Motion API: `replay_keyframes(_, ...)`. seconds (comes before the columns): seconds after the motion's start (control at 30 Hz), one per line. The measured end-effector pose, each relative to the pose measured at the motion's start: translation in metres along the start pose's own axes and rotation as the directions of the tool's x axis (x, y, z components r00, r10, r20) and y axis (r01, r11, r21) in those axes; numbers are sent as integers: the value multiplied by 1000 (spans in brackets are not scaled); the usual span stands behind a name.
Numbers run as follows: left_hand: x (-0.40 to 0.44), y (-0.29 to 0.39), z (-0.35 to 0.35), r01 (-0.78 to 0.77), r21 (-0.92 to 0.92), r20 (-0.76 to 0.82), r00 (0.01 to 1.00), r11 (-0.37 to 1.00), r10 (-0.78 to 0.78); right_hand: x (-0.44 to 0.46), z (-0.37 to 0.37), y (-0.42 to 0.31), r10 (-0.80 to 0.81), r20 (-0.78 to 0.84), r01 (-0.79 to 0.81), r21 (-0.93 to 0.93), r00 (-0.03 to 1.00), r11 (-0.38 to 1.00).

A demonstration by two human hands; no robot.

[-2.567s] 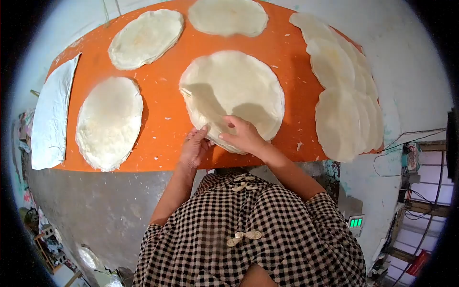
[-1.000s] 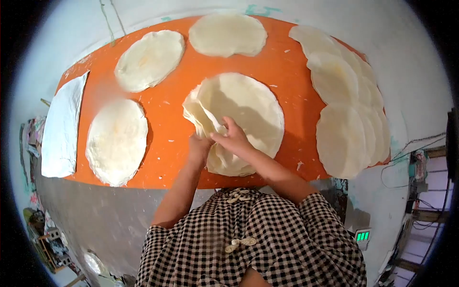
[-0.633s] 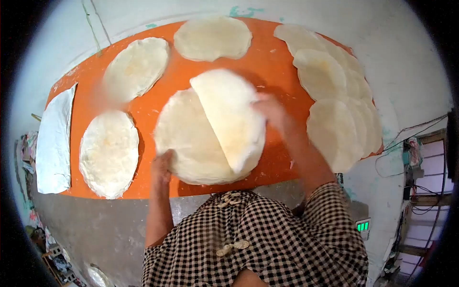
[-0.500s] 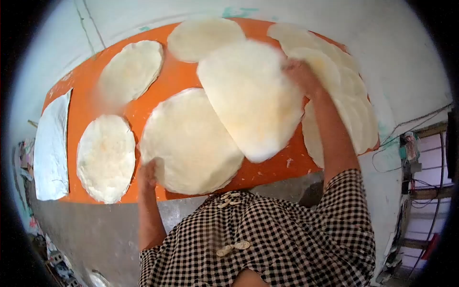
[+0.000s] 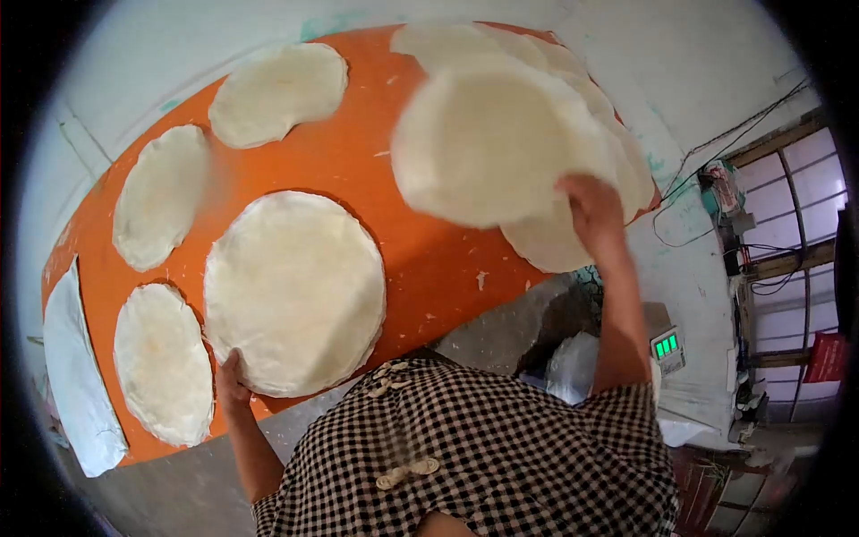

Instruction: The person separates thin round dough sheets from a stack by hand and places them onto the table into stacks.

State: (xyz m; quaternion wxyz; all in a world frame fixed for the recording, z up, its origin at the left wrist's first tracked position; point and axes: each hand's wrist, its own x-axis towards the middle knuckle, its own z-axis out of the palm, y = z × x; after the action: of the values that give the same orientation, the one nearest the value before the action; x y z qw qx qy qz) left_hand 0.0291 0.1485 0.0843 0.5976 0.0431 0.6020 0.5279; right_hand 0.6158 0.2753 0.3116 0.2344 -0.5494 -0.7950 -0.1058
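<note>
A round, pale dough sheet (image 5: pixel 492 143), slightly blurred, hangs from my right hand (image 5: pixel 592 210), whose fingers pinch its near right edge. It is over the overlapping sheets (image 5: pixel 631 170) on the right part of the orange table. My left hand (image 5: pixel 233 380) is at the near left edge of the large round stack of sheets (image 5: pixel 295 295), with the thumb on top and the other fingers hidden at or under the rim.
More flat sheets lie at the far side (image 5: pixel 279 94), at the left (image 5: pixel 161 197) and at the near left (image 5: pixel 164 362) of the orange table (image 5: pixel 429 295). A folded silvery cloth (image 5: pixel 82 376) sits at the left end. A green-lit display (image 5: pixel 666 345) is at the right.
The top sheet has been peeled off the central stack and carried right by my right hand. My left hand has moved from the stack's front to its left edge. The view has turned right.
</note>
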Motion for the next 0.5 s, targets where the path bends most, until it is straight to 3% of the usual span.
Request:
replay_keyframes(0.03, 2, -1, -2, 2, -7, 20, 1000, 1000, -2, -38, 16, 13, 83, 45, -82, -2, 996, 997)
replay_keyframes(0.1, 4, -2, -6, 12, -21, 50, 999, 1000, -11, -114, 55, 45, 284, 361, -244, -154, 888, 958)
replay_keyframes(0.17, 4, 1, -10, 6, -17, 69, 998, 1000, -5, -170, 78, 37, 389, 471, -199, -402, 792, 894)
replay_keyframes(0.27, -3, 0, -2, -32, -31, 225, 974, 999, 38, -165, 91, 31, 418, 352, -220, -482, 838, 848)
replay_keyframes(0.37, -22, 4, 10, -95, -49, 388, 915, 994, 107, -105, 117, -1, 308, 243, -305, -50, 920, 951)
replay_keyframes(0.43, -40, 17, 36, -50, -76, 474, 877, 996, 80, -44, 127, -65, 303, 410, -446, 315, 860, 838)
replay_keyframes(0.5, -43, 18, 51, -35, -126, 443, 892, 991, 88, -4, 152, -134, 46, 462, -381, 666, 885, 642)
